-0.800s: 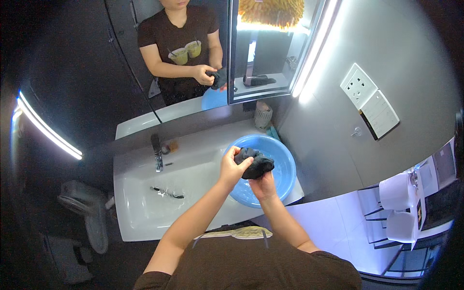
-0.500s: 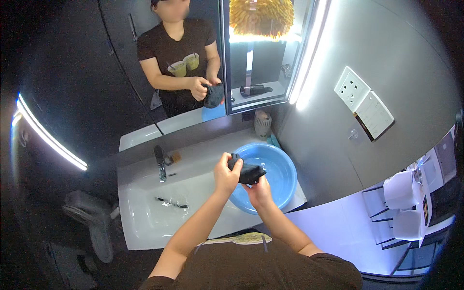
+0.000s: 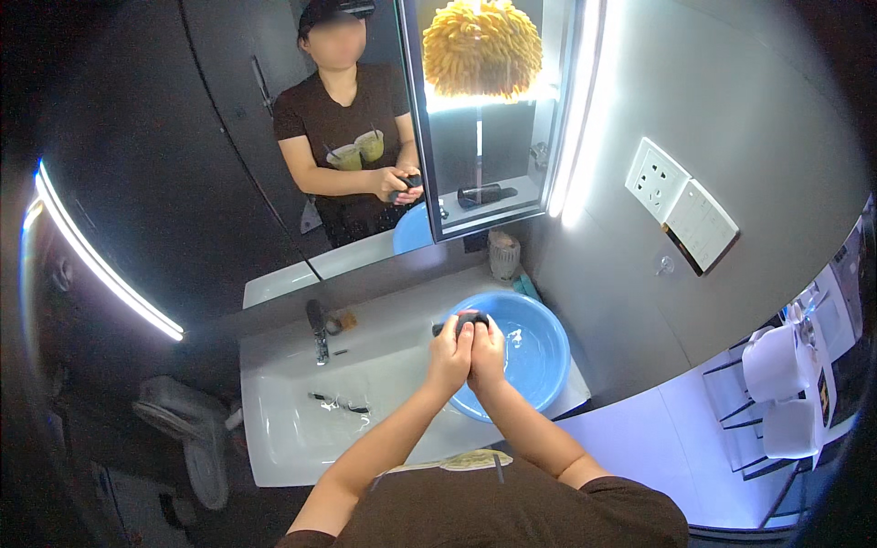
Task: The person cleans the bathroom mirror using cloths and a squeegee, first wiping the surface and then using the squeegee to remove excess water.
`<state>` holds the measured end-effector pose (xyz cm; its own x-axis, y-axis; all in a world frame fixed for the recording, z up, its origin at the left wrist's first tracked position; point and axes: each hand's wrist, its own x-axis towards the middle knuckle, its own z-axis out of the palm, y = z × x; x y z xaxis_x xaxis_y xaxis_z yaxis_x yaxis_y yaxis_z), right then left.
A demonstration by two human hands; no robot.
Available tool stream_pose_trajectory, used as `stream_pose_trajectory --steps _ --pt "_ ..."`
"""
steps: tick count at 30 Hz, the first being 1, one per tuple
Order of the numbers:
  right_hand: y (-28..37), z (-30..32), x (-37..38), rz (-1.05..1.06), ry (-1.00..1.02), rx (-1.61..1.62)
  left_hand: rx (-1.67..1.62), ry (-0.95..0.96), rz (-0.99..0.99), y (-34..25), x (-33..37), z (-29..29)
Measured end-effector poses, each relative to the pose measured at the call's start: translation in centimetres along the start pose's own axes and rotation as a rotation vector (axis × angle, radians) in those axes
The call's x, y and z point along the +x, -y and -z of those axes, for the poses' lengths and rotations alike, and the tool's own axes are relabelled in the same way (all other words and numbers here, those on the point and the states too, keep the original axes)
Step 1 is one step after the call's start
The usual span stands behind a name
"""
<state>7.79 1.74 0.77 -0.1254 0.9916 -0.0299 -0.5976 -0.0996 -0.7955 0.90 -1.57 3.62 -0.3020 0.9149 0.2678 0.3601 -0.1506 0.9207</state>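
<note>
Hands, left hand [image 3: 449,354] and right hand [image 3: 486,352], clenched around dark cloth [image 3: 464,321]

Black cloth [image 3: 460,321]. Blue basin [image 3: 537,352]. White sink [image 3: 301,416], dark metal tap [image 3: 317,331]. Grey wall [image 3: 731,119], white sockets [image 3: 656,178]. Yellow shaggy lamp [image 3: 482,46], seen in mirror [image 3: 274,137]. Dark brown shirt [image 3: 512,507]; green cup print on mirrored chest. White paper rolls [image 3: 776,361].

Small bathroom: my white sink [image 3: 301,429] and tap [image 3: 317,331] at centre, mirror [image 3: 347,137] above, toilet [image 3: 187,438] lower left.
</note>
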Motion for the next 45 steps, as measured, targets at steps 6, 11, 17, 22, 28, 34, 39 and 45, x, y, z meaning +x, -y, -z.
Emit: stream_pose_trajectory --steps 6,11,17,22,28,34,39,45 --pt "9.4 -7.0 8.0 0.726 0.229 0.113 -0.226 -0.15 -0.006 1.4 0.2 5.4" --pt "22.2 -19.0 15.3 1.378 -0.059 -0.271 -0.022 -0.035 0.129 3.5 -1.7 8.0" --pt "27.3 -27.3 19.9 1.595 -0.327 -0.961 -0.011 0.17 0.22 4.7 -3.0 8.7" --pt "22.1 -23.7 18.8 1.65 -0.236 -1.068 -0.094 0.131 0.298 4.7 -3.0 10.4" --pt "9.6 -15.9 20.2 1.463 -0.135 -1.156 -0.124 0.103 0.368 3.9 -2.2 10.7" --pt "-1.6 -7.4 19.2 1.197 -0.154 -1.14 -0.089 0.081 0.289 4.4 -2.7 10.8" --pt "-4.7 -4.6 18.7 1.096 -0.207 -1.155 -0.043 0.014 0.263 3.9 -3.7 11.4" --pt "-0.4 -3.4 21.9 1.0 -0.521 -0.878 0.012 -0.046 0.213 2.4 -4.5 12.3"
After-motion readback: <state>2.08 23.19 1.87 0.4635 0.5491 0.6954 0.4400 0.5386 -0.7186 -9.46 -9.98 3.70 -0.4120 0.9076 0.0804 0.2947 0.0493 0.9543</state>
